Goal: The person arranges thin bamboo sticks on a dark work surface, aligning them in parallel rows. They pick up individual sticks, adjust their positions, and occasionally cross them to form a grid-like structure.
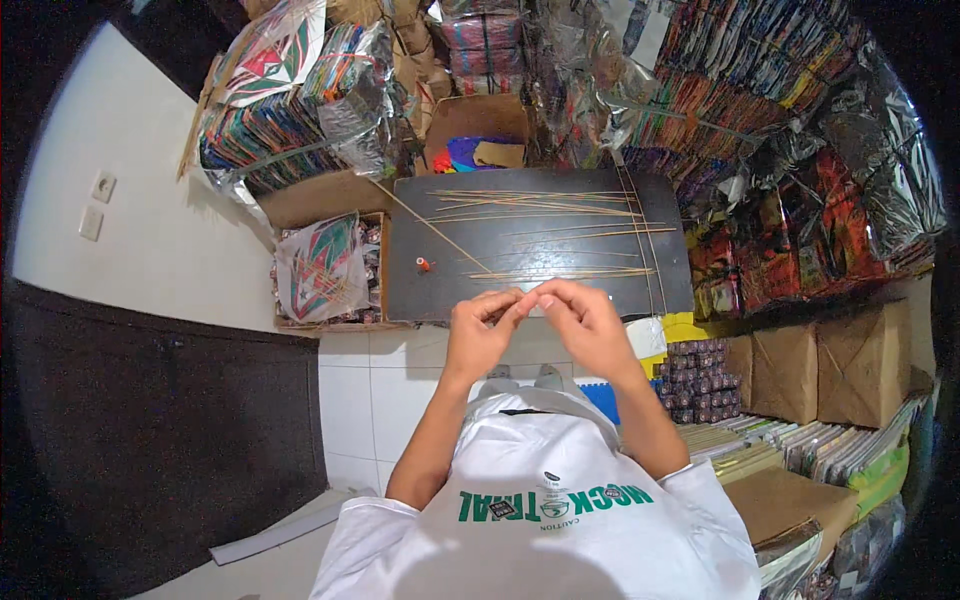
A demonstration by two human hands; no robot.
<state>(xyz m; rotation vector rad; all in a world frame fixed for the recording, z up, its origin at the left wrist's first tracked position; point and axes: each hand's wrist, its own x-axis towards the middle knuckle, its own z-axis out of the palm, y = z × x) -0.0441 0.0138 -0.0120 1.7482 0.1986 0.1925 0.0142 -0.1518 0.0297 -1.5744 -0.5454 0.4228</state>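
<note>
My left hand (484,328) and my right hand (583,322) meet at the fingertips over the front edge of a dark table (430,300). Both are closed in a pinch, and whatever they may hold is too small to make out. Just beyond them, a few thin bamboo sticks (580,273) lie across the tabletop. Farther back spreads a looser group of sticks (540,207), and one long stick (432,226) slants on the left. Two more thin sticks (640,235) run front to back at the right end. A small orange spool (423,264) is left of my hands.
An open box (385,270) with a kite-like printed sheet (325,268) on it stands left of the table. Tied bundles of colourful flat goods (285,135) are piled behind. Stacked small dark packs (697,382) and brown cartons (860,360) are at the right.
</note>
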